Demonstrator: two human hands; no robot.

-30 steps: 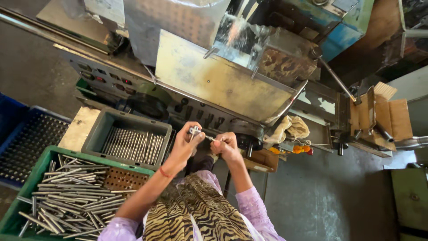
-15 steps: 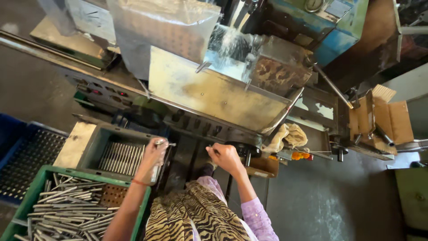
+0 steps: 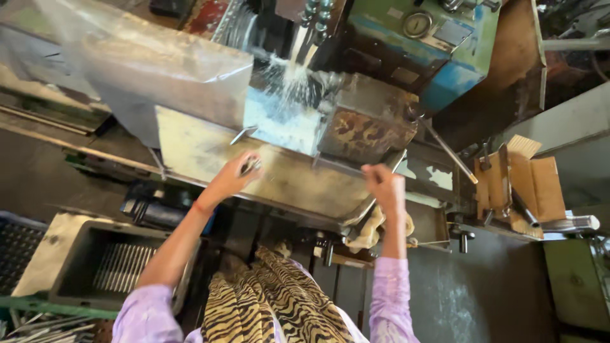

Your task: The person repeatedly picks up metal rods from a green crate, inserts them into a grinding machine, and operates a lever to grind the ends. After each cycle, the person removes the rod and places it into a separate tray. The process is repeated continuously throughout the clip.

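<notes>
The left hand [image 3: 236, 173] is raised to the metal guard plate [image 3: 279, 184] of the machine, fingers pinching a small metal rod [image 3: 251, 165]. Rod's long axis seems to point up-right, twd the white coolant spray [image 3: 293, 82], which lies above and right of this hand. The right hand [image 3: 382, 184] is closed like a fist near the plate's right end; whether it holds sth, I cannot tell. Left hand is nearer to the spray.

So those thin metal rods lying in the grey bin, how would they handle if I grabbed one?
The metal rods look slim, straight and round, so one is probably stiff and apt to roll on a flat surface. They look like bare metal beside a machine spraying liquid, so possibly slippery. Packed side by side in the grey bin, they would likely shift together.
</notes>
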